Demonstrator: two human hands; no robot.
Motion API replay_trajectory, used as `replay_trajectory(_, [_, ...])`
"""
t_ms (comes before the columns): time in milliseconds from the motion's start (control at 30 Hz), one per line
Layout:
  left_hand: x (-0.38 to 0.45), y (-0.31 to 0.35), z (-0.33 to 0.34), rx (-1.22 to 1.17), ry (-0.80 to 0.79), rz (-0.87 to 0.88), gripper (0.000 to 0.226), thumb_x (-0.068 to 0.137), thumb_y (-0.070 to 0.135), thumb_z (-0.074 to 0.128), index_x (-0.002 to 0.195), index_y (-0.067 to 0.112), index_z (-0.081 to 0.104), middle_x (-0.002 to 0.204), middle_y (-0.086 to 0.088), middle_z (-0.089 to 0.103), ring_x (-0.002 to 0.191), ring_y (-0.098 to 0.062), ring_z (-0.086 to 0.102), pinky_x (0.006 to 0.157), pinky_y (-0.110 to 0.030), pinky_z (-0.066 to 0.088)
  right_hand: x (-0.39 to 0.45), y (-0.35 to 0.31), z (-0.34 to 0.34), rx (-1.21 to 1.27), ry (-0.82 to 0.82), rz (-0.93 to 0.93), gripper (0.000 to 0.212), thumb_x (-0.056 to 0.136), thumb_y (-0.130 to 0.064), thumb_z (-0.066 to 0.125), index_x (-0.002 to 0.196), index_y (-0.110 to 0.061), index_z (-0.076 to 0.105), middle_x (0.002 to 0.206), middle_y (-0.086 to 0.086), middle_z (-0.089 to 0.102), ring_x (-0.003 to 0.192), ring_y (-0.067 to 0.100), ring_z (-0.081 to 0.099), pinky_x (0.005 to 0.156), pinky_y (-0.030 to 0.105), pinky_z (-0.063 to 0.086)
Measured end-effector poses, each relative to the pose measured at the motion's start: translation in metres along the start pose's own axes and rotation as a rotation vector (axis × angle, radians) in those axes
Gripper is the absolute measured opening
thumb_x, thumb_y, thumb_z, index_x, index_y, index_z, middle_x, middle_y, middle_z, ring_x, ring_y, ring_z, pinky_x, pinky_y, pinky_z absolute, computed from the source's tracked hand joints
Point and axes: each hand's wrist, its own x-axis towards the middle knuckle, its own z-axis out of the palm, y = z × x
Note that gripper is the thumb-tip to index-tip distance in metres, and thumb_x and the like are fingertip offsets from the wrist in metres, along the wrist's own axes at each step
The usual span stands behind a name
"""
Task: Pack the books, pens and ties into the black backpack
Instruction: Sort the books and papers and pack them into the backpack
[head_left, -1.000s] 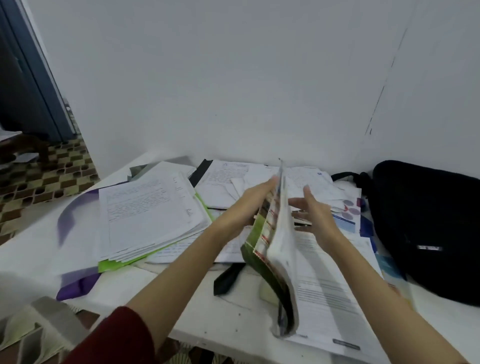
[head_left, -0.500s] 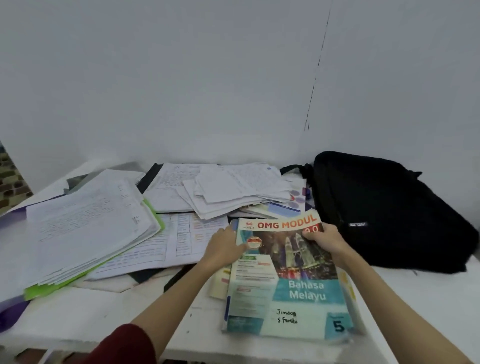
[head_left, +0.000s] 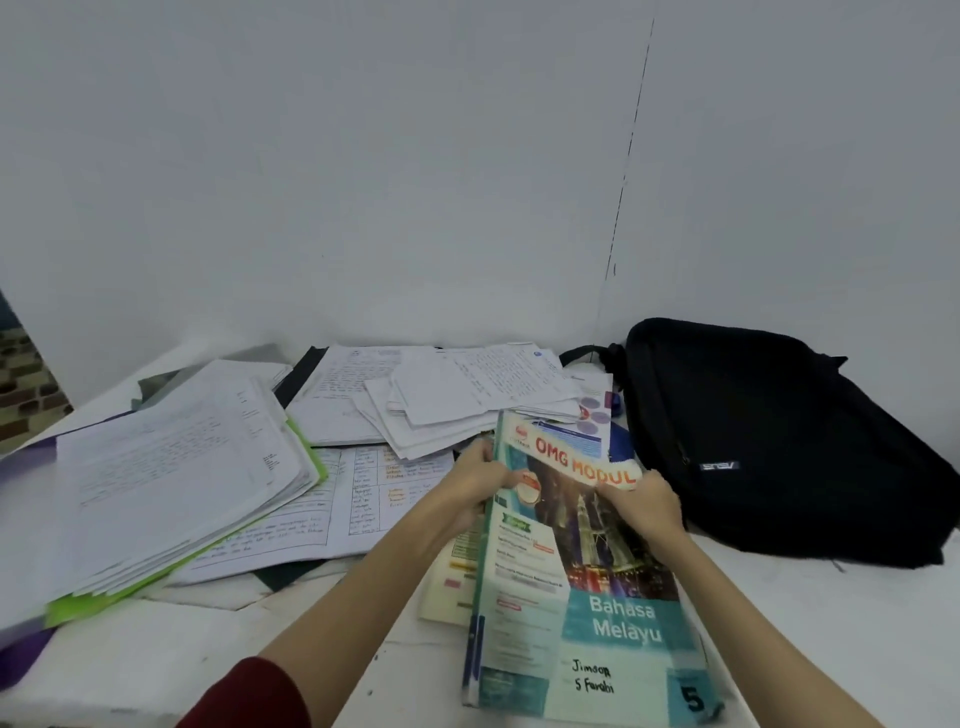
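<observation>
since the earlier frame, glossy teal softcover workbook (head_left: 582, 587) has lifted at its far edge; left hand (head_left: 475, 480) and right hand (head_left: 644, 506) both grip it. closed black fabric backpack (head_left: 779, 441) lies just beside; nothing visibly packed yet, loose white papers (head_left: 171, 467) remain

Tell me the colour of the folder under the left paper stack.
Bright green folder, clearest in the head view.

Both arms reach forward, the left hand (head_left: 475, 480) and right hand (head_left: 647, 506) gripping with curled fingers.
</observation>
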Motion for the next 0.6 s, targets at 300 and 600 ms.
replay_trajectory(300, [-0.035, 0.095, -0.031, -0.176, 0.007, 0.385, 0.022, 0.09, 0.001, 0.054, 0.092, 0.016, 0.038, 0.101, -0.007, 0.07, 0.075, -0.025, 0.071, 0.053, -0.034, 0.055, -0.014, -0.115, -0.084, 0.122, -0.088, -0.583, 0.084, 0.062, -0.044, 0.081, 0.133, -0.026, 0.04, 0.121, -0.001, 0.05, 0.113, 0.02, 0.052, 0.099, 0.049, 0.044])
replay_trajectory(600, [-0.033, 0.153, -0.055, 0.515, -0.125, 0.803, 0.025, 0.091, 0.008, 0.059, 0.095, 0.015, 0.035, 0.092, 0.001, 0.072, 0.063, -0.015, 0.069, 0.051, -0.022, 0.053, -0.03, -0.166, -0.111, -0.054, -0.778, -0.461, 0.017, 0.085, -0.012, 0.065, 0.098, -0.013, 0.054, 0.08, 0.001, 0.074, 0.076, 0.017, 0.072, 0.066, 0.026, 0.057])
